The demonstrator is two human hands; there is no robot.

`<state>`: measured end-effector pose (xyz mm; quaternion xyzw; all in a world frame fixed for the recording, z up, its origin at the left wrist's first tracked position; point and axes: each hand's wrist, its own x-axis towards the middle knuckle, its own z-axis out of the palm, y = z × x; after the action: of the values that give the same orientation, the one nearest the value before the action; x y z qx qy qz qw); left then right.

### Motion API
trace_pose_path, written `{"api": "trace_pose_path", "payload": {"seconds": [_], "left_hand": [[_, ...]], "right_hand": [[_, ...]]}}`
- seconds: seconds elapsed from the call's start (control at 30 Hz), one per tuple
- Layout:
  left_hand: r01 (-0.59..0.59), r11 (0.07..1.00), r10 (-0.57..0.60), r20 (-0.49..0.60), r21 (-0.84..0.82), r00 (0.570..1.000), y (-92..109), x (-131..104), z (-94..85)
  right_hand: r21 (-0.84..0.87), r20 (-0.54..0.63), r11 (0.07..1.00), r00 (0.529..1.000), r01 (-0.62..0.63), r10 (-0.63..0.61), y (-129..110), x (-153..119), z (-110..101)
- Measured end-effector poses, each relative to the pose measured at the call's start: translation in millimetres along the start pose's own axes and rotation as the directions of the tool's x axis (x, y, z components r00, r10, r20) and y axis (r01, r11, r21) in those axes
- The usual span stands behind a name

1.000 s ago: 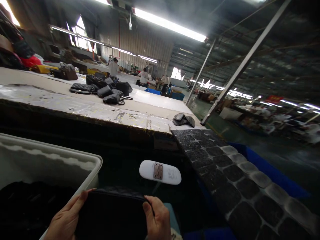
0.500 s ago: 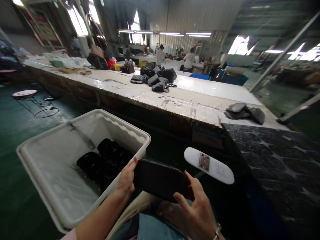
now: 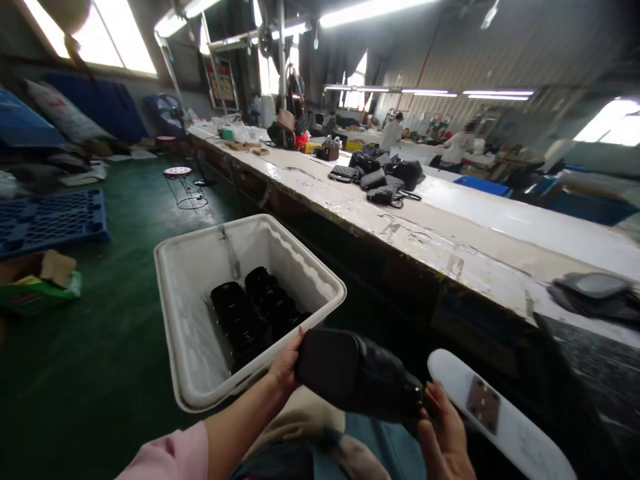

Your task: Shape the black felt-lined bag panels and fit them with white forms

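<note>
A black bag (image 3: 357,373) is held over my lap, its smooth flat panel facing up at the left and a softer, puffed part at the right. My left hand (image 3: 287,363) grips its left end, fingers partly hidden behind it. At the other end, near a small metallic fitting, my right hand (image 3: 443,427) pinches the bag's edge. Just beyond my left hand is a white bin (image 3: 187,333) with several black items (image 3: 235,317) lying in rows inside. To the right of my right hand lies a white rounded board (image 3: 520,427) with a metal plate on it.
A long worktable (image 3: 345,203) runs across, bearing a pile of black bags (image 3: 383,177) and grey pieces (image 3: 595,293). A stool (image 3: 177,172), a blue pallet (image 3: 53,217) and a cardboard box (image 3: 43,277) stand at left. People work at the back.
My view has swung left, so the bin and table appear further right. The black bag has been turned, now showing its puffed side and metal fitting; my right hand has closed on its end.
</note>
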<state>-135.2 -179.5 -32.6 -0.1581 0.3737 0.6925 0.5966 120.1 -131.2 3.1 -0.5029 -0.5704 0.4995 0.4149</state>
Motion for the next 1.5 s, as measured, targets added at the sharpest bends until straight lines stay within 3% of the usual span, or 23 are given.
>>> {"api": "trace_pose_path", "payload": {"seconds": [0.1,0.17,0.3,0.4,0.53,0.63,0.73,0.87,1.03,1.2,1.33,1.5], "left_hand": [[0.014,1.0,-0.015,-0.058,-0.013,0.998,-11.3,6.3,-14.7],[0.049,0.999,-0.049,-0.088,-0.005,0.995,-19.4,7.3,-23.2],[0.025,0.996,-0.016,-0.106,0.085,0.994,-21.4,6.0,-34.5],[-0.054,0.972,0.041,0.063,0.228,0.997,-8.3,5.8,-34.0],[-0.089,0.959,-0.01,0.345,0.271,0.939,8.0,5.0,-16.6],[-0.109,0.955,-0.027,0.446,0.277,0.895,12.6,3.0,1.6],[-0.115,0.952,-0.034,0.472,0.284,0.881,17.4,4.0,9.6],[-0.018,0.935,-0.145,0.428,0.355,0.892,26.6,18.3,-3.4],[0.115,0.971,-0.192,0.399,0.209,0.897,18.2,47.6,-22.5],[0.399,0.882,-0.469,0.388,0.25,0.793,-8.3,60.4,-22.7],[0.478,0.849,-0.528,0.393,0.224,0.753,-18.6,62.8,-25.3],[0.522,0.817,-0.574,0.431,0.244,0.697,-20.5,63.6,-30.7]], "right_hand": [[0.129,0.114,0.97,0.975,-0.206,0.191,15.7,5.6,15.0],[0.138,0.122,0.952,0.959,-0.273,0.257,17.9,11.3,23.1],[0.211,0.158,0.898,0.92,-0.387,0.36,-1.7,29.3,34.6],[0.243,0.19,0.884,0.914,-0.398,0.359,-19.8,43.1,42.7],[0.179,0.204,0.862,0.875,-0.475,0.44,-26.6,62.1,50.6],[0.16,0.203,0.814,0.826,-0.558,0.526,-26.2,76.6,54.7],[0.135,0.193,0.808,0.815,-0.574,0.547,-29.7,86.4,58.4],[0.074,0.209,0.792,0.785,-0.607,0.582,-37.4,91.2,59.5],[-0.035,0.233,0.798,0.771,-0.602,0.592,-43.3,90.7,60.7],[0.019,0.186,0.717,0.707,-0.697,0.682,-56.3,80.2,73.0],[-0.037,0.286,0.741,0.703,-0.67,0.651,-62.9,78.5,76.7],[-0.151,0.228,0.723,0.688,-0.674,0.689,-54.6,89.0,70.7]]}}
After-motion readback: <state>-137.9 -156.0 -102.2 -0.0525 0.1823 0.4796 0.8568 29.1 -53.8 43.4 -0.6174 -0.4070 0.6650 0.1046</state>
